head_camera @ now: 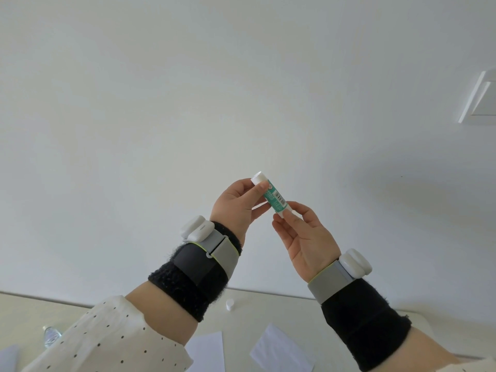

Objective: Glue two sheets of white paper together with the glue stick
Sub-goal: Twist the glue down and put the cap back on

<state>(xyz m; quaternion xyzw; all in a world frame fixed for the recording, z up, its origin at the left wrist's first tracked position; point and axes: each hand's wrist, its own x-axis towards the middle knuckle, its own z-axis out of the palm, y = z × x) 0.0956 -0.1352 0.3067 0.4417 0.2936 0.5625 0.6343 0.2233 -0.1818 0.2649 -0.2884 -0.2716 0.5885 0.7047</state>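
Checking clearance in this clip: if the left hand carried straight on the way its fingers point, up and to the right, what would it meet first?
The left hand already grips the glue stick; past it only the bare white wall shows, though depth is unclear.

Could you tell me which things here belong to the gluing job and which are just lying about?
Job: glue stick held by both hands (left, right); white cap; two paper sheets.
Lying about: plastic bottle; wall plate.

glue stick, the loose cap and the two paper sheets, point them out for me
glue stick (274,197): head view, on its green label
cap (230,304): head view, on its side, standing on the table
left sheet (209,350): head view, its middle
right sheet (281,350): head view, its middle
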